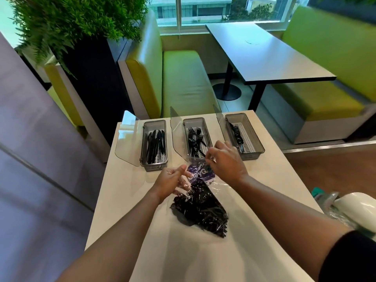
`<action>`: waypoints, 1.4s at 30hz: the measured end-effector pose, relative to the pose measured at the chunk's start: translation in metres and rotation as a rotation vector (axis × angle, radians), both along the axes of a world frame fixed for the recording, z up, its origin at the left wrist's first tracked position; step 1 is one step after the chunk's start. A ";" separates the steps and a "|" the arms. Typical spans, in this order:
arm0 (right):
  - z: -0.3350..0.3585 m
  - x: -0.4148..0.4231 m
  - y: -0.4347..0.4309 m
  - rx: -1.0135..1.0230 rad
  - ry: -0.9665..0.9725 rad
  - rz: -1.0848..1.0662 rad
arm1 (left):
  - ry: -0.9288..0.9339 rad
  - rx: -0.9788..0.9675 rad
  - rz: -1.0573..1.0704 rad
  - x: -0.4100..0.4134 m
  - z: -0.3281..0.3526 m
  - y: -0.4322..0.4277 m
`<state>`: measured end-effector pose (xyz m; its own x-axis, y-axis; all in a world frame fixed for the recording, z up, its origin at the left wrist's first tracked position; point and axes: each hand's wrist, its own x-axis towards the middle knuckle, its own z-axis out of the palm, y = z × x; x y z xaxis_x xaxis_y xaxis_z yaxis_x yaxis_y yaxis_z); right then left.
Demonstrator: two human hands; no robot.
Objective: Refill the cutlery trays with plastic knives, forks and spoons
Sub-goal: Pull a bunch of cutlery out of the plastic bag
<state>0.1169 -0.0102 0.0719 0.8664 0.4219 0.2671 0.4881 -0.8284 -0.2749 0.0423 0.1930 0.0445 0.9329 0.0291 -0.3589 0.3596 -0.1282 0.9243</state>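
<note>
A clear plastic bag [201,208] full of black plastic cutlery lies on the white table [183,257], its purple-labelled top end raised between my hands. My left hand [173,182] grips the bag's left side near the top. My right hand [225,157] pinches the bag's upper edge on the right. Behind them stand three grey trays with open clear lids: the left tray [155,145] holds black knives, the middle tray [196,137] holds black forks, and the right tray [243,135] holds a few black pieces along its left side.
More packets in clear wrap and a white object [354,210] lie at the table's right edge. The raised lids [127,139] stand to the left of each tray. Beyond the table are green booth seats [183,82] and a dark dining table [264,55].
</note>
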 end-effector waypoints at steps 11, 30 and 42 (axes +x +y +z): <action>0.025 -0.021 0.012 -0.059 0.170 0.087 | -0.054 -0.008 0.109 0.010 0.012 -0.007; 0.006 -0.012 0.023 -0.134 0.738 0.014 | -0.191 -0.087 0.071 0.013 0.022 -0.023; -0.003 -0.016 0.033 -0.229 0.916 0.033 | -0.234 -0.154 -0.004 0.015 0.030 -0.037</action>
